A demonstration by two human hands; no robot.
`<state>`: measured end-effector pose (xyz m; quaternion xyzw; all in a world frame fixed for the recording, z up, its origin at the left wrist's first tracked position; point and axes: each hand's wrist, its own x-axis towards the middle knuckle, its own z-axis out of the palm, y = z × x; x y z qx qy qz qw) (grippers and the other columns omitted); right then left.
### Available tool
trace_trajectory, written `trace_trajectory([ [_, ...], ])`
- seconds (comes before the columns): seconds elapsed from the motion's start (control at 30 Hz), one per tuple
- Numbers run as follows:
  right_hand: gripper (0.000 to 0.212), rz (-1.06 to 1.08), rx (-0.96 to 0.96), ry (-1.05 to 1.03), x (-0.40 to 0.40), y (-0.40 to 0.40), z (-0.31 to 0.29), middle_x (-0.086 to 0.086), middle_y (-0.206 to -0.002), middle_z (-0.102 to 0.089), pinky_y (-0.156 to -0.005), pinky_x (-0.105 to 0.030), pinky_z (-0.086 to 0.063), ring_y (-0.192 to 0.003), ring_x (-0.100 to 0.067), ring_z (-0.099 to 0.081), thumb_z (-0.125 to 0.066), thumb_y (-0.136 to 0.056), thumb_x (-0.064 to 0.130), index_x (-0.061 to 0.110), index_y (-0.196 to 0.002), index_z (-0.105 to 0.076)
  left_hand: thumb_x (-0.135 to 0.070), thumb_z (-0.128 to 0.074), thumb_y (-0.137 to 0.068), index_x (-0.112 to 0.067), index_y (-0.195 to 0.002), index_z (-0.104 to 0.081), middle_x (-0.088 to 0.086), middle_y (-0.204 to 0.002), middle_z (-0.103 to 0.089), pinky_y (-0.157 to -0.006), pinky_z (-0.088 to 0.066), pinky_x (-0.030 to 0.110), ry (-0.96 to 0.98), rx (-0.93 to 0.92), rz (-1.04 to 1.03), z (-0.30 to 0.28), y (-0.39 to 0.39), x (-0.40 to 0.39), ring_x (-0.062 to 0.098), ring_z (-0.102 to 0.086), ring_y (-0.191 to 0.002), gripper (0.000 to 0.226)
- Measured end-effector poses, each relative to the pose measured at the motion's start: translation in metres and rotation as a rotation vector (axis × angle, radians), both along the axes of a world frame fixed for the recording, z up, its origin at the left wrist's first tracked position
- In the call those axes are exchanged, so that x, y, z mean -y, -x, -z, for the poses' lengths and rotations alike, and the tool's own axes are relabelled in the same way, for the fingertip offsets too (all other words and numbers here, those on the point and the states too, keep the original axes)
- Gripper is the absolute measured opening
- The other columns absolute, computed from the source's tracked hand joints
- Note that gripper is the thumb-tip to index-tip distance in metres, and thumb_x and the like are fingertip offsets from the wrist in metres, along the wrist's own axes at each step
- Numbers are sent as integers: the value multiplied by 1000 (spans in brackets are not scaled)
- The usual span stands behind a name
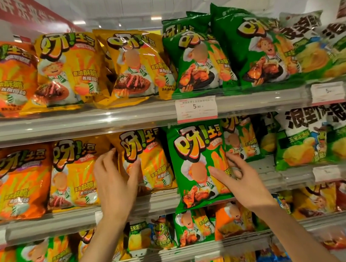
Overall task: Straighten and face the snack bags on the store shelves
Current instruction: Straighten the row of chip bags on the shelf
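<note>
— Facing the middle shelf [134,210], by the look of it. Nearest us, both forearms reach up from below toward the green bag [196,165], which hangs forward over that shelf's front lip.

— And the hands?

— Apart. The left hand [117,182] is left of the green bag, wrapped on the yellow bag [145,163] standing next to it: thumb across the front panel, fingers curled round its left edge. The right hand [240,179] sits at the green bag's right edge, fingers spread and fairly straight, fingertips on or just off the film; I can't tell if it truly touches.

— So which step?

— I'd judge the yellow bag is being squared up while the green one waits. It leans out further than its neighbours, its bottom seam below the shelf edge.

— Next move?

— Probably pushing the green bag back and upright until its base sits on the shelf, in line with the yellow bag. It's puffy and slippery, so a light flat push should suit better than a squeeze.

— Beyond it?

— Behind and right of the green bag, a smaller green bag [240,139] sits further back; above, the top row of snack bags [132,63] already faces out.
</note>
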<state>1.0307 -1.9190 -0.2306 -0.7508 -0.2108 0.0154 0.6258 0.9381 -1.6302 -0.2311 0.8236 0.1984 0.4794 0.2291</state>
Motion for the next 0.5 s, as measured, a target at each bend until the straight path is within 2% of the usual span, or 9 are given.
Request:
trace_trajectory([
  [0.07,97,-15,-16,-14,10,-6,-2,8,-147,-56,-98,-16,-49,-137,-8,-50,-78,-65,66,34,-150,-43,-29,-75,-91,-2,-131,-54,21,-128,-52,-97,-43,44,-147,69,-40,-4,2,6,36,-48,-121,53],
  [0.13,95,-13,-24,-23,25,-14,-4,7,-144,-59,-101,-25,-53,-132,-6,-56,-79,-66,64,33,-149,-46,-20,-72,-92,-2,-121,-59,20,-119,-55,-88,-43,41,-257,98,-27,-8,-1,18,34,-51,-111,37],
  [0.2,89,-3,-18,-29,42,-22,-6,12,-137,-63,-87,-12,-54,-120,8,-61,-80,-67,61,34,-146,-48,-23,-65,-92,-4,-113,-62,16,-114,-57,-84,-44,38,-326,89,57,-10,-8,35,30,-53,-106,28],
  [0.27,89,16,-15,-41,60,-32,-5,14,-133,-65,-75,-3,-51,-111,15,-61,-81,-66,58,32,-145,-50,-27,-61,-93,-5,-111,-65,14,-115,-58,-88,-43,36,-375,58,156,-10,-20,56,30,-55,-108,29],
  [0.33,85,41,-31,-62,78,-42,-4,13,-131,-65,-71,-3,-51,-106,13,-64,-81,-64,57,32,-141,-52,-31,-61,-93,-6,-118,-66,14,-123,-58,-96,-45,40,-384,24,214,-8,-36,78,32,-54,-117,36],
  [0.43,81,103,-31,-80,99,-60,-1,8,-132,-63,-66,-5,-51,-118,-3,-63,-80,-69,51,31,-142,-50,-38,-62,-95,-9,-131,-62,19,-140,-52,-105,-43,47,-368,-10,232,-4,-60,107,35,-47,-130,46],
  [0.5,82,129,-9,-84,107,-70,-1,10,-130,-64,-68,-8,-53,-120,-4,-60,-78,-71,52,29,-144,-48,-45,-59,-96,-8,-136,-59,24,-146,-46,-107,-41,50,-374,-64,226,0,-73,121,40,-43,-136,55],
])
